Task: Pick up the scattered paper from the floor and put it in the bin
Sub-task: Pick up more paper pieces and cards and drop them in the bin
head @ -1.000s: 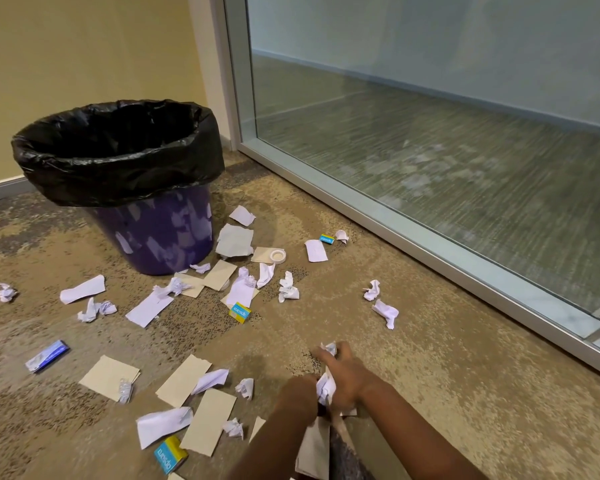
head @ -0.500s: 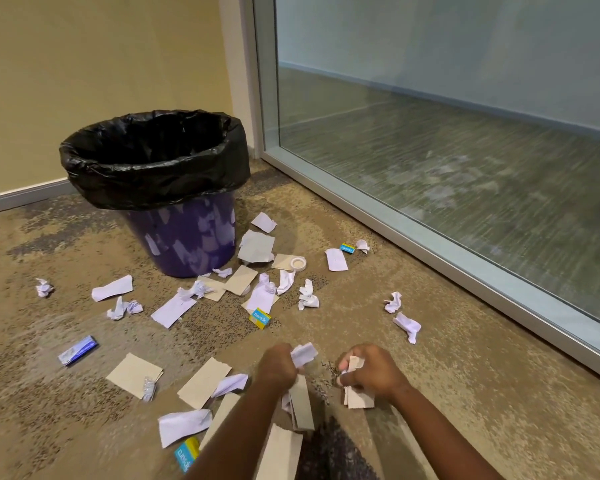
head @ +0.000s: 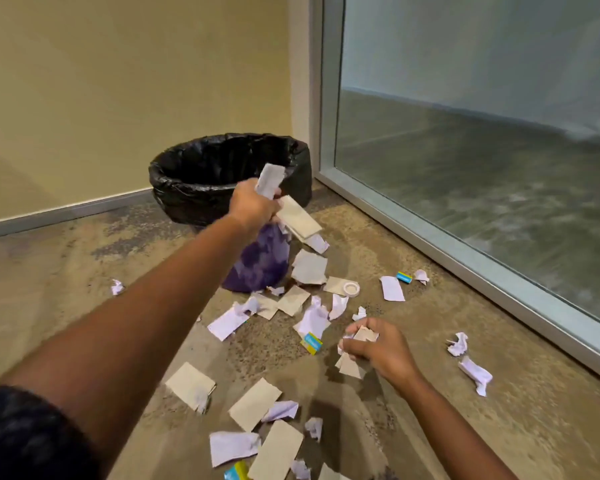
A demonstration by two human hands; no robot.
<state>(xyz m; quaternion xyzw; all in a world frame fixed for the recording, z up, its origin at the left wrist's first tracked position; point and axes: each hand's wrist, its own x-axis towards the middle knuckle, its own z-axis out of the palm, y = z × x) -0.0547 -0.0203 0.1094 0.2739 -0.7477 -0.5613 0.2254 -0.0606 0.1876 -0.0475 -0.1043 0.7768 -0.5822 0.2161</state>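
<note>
**While Paper Litters the Floor, Both Hands Hold Scraps**

As the left arm stretches forward, the left grip (head: 252, 206) is clenched round a bunch of paper at the near rim of the bin (head: 187, 188). A white slip (head: 271, 177) sticks up out of the fist and a tan card (head: 300, 218) hangs out on its right side. Whether the bunch is over the opening or just short of it cannot be told. Lower and nearer, the right grip (head: 378, 348) pinches tan scraps (head: 349, 367) just above the floor.

Purple in body, the bin is lined with a black bag (head: 298, 188) folded over its rim. It stands in the corner where a beige wall (head: 118, 81) meets a glass partition (head: 465, 168).

Loose paper (head: 255, 403) lies flat or crumpled over the mottled brown carpet (head: 49, 271), thickest from the foot of the bin toward the person. Two crumpled white pieces (head: 475, 374) lie apart on the right, near the metal frame (head: 465, 271) of the glass. One small ball (head: 117, 286) lies alone on the left. Among the paper sit a roll of tape (head: 351, 289) and small blue-and-yellow packets (head: 311, 342).

Carpet left of the bin, along the skirting (head: 66, 211), is bare but for that ball. On the right the frame bounds the floor.
</note>
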